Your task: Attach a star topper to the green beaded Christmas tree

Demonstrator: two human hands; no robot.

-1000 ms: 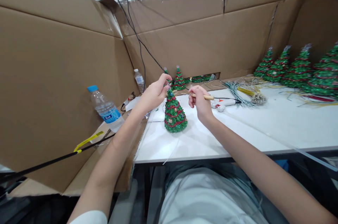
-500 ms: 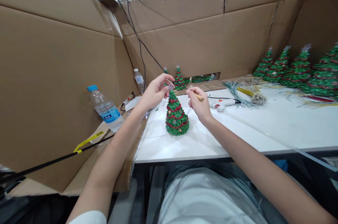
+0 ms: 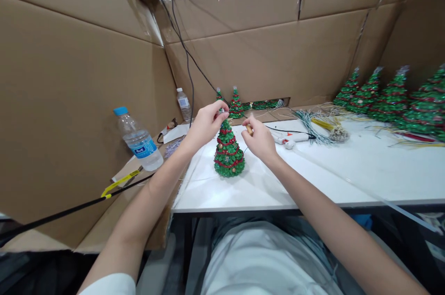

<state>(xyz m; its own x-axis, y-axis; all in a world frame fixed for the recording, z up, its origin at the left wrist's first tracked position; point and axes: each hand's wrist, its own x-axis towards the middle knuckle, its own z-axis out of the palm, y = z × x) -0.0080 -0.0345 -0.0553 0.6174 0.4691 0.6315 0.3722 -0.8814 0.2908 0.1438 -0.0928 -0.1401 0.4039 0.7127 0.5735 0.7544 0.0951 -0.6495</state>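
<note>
A small green Christmas tree (image 3: 229, 153) with red garland and little ornaments stands upright on the white table. At its tip is my left hand (image 3: 208, 121), fingers pinched on the clear topper, which they mostly hide. To the right of the tree, my right hand (image 3: 260, 138) is closed around a thin tool with a wooden handle (image 3: 249, 130); the tool's working end is too small to make out. A white hot glue gun (image 3: 290, 137) lies on the table behind my right hand, with a long clear glue stick (image 3: 347, 179) stretching from it toward the right front.
Finished-looking trees (image 3: 392, 95) line the right side, and two more stand at the back. Bundled wires (image 3: 313, 123) lie near them. Left of the table are a water bottle (image 3: 141, 142) and a black rod (image 3: 69, 211). Cardboard walls (image 3: 243, 44) enclose the space.
The view has shifted slightly. My right hand has turned, so the wooden handle now points more toward me. My left hand stays at the tree's tip.
</note>
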